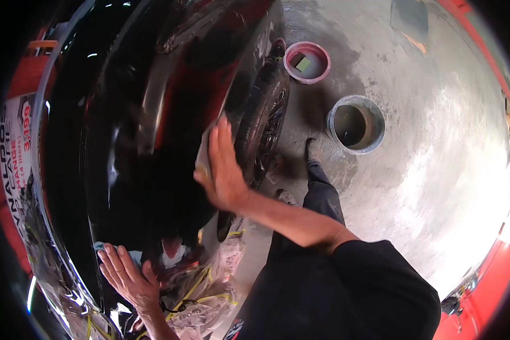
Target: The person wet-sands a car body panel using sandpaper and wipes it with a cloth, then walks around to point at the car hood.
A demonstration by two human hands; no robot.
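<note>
My left hand (127, 277) lies on the dark glossy car panel (141, 209) at lower left, fingers stretched out, with a light blue cloth (135, 258) pressed under it. Further up, my right hand (225, 167) presses a thin pale sheet (203, 158) against the edge of the bodywork above the wheel (260, 119). Its fingers point away from me and its thumb sits to the left. Most of the sheet is hidden under the palm, so I cannot tell its exact kind.
A bucket with murky liquid (374, 136) stands on the concrete floor (425, 198). Beyond it is a pink-rimmed basin (327, 71) holding a green block (303, 64). Clear plastic sheeting with yellow tape (209, 294) covers part of the car near me. A printed banner (20, 153) hangs left.
</note>
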